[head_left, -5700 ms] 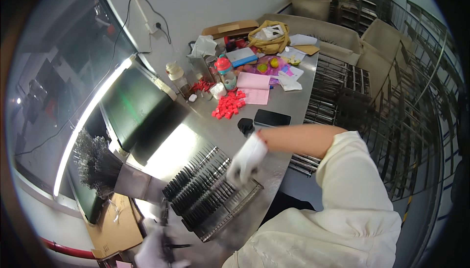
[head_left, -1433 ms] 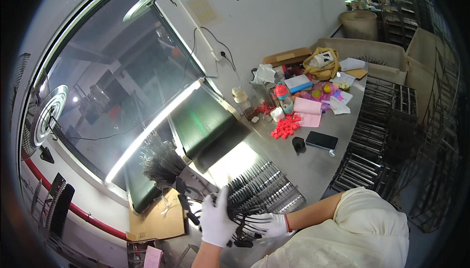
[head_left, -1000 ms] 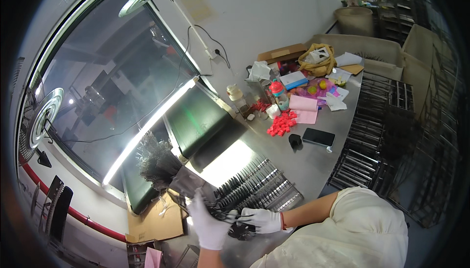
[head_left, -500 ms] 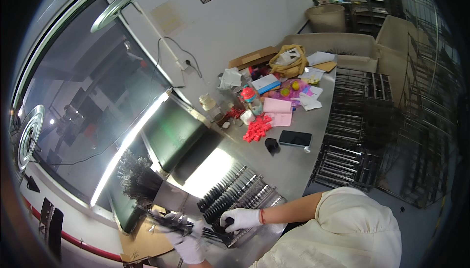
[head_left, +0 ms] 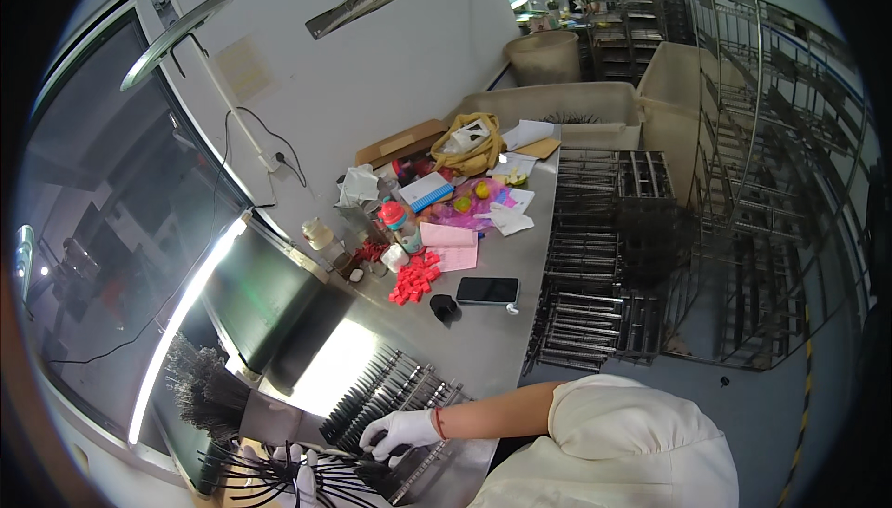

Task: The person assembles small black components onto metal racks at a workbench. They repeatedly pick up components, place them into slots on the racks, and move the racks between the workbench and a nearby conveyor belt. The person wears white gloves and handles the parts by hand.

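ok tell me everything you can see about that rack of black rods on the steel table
The rack is a flat metal wire tray lying at a slant on the steel table, near its front end. Rows of thin black rods fill it side by side. The gloved right hand rests on its near end; the left hand grips a fanned bundle of rods beside it.

A rack (head_left: 400, 397) of brushes lies on the table (head_left: 483, 341) near its front edge, with the right hand (head_left: 400, 431) on it. Left of the rack stands a bundle of bristles (head_left: 200, 397). Behind lie a phone (head_left: 487, 291) and, probably, a heap of small caps (head_left: 415, 279).
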A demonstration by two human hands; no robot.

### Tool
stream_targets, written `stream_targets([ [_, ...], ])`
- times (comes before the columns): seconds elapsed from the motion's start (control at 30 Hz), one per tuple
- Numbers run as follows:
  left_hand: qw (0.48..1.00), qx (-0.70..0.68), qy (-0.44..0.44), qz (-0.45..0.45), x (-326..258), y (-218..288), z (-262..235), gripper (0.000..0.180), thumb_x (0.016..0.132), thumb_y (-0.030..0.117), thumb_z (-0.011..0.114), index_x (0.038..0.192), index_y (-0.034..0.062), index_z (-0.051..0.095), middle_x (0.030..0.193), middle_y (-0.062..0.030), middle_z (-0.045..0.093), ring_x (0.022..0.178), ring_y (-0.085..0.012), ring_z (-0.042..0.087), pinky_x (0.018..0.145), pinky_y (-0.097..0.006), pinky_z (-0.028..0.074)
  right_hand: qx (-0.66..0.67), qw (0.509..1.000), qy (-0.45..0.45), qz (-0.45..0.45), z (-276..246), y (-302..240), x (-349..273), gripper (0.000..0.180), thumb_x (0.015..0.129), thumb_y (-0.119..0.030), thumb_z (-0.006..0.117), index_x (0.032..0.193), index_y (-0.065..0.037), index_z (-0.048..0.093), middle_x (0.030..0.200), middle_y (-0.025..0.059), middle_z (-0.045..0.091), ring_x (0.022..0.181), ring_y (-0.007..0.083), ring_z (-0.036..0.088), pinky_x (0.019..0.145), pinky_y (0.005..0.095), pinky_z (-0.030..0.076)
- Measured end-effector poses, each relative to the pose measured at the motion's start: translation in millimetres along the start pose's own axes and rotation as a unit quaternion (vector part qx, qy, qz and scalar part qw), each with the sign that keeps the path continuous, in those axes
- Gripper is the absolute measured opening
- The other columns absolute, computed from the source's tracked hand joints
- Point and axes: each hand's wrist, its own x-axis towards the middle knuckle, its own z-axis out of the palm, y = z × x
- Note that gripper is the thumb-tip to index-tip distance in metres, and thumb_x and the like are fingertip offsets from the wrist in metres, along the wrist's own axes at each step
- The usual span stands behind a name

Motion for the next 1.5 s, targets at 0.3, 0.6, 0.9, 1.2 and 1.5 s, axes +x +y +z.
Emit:
stream_targets([
  [0.3,0.995,0.085,0.038,0.040,-11.2,-46.8,25.6,0.066,0.089,-0.009,0.072,0.145,0.0082,0.042,0.114,-0.0081,0.060,0.096,-0.0199,0.062,0.085,-0.034,0.057,-0.580,0.776,0.192,-0.158,33.4,24.6,13.5,0.016,0.090,-0.018,0.063,0.089,-0.003,0.062,0.088,0.0219,0.061,0.088,0.0381,0.068,0.071,0.0445,0.055],
  [0.6,0.980,-0.139,0.002,-0.145,-12.2,-22.2,18.0,0.067,0.094,0.000,0.064,0.155,0.0037,0.035,0.136,-0.0214,0.057,0.120,-0.0318,0.060,0.105,-0.050,0.050,-0.123,0.992,-0.008,-0.039,-7.6,-8.5,14.0,0.045,0.085,-0.014,0.078,0.125,0.000,0.066,0.116,0.0100,0.068,0.102,0.0165,0.063,0.088,0.0332,0.054],
  [0.9,0.961,-0.199,0.075,-0.176,7.5,-18.7,0.9,0.047,0.102,0.015,0.061,0.147,0.0150,0.047,0.126,-0.0164,0.067,0.113,-0.0314,0.066,0.101,-0.047,0.052,-0.498,0.774,0.210,-0.331,-25.0,4.4,11.0,0.043,0.072,0.000,0.075,0.113,-0.003,0.065,0.109,0.0130,0.063,0.102,0.0286,0.064,0.092,0.0378,0.053],
  [1.2,0.934,-0.207,-0.072,-0.281,3.5,-47.0,11.4,0.048,0.102,0.032,0.058,0.143,0.0093,0.054,0.137,-0.0268,0.060,0.126,-0.0422,0.059,0.105,-0.052,0.048,-0.528,0.816,0.084,-0.220,-11.3,-21.5,3.6,0.031,0.081,-0.011,0.067,0.111,-0.002,0.069,0.101,0.0195,0.068,0.096,0.0363,0.067,0.081,0.0459,0.055],
  [1.5,0.970,-0.186,-0.078,-0.138,115.0,-22.9,106.8,0.053,0.109,0.036,0.047,0.148,0.0005,0.046,0.143,-0.0168,0.057,0.130,-0.0303,0.056,0.099,-0.042,0.051,0.336,0.939,0.067,0.000,-37.8,4.6,0.8,0.030,0.095,-0.010,0.072,0.123,-0.010,0.062,0.103,0.0040,0.070,0.092,0.0146,0.069,0.081,0.0308,0.059],
])
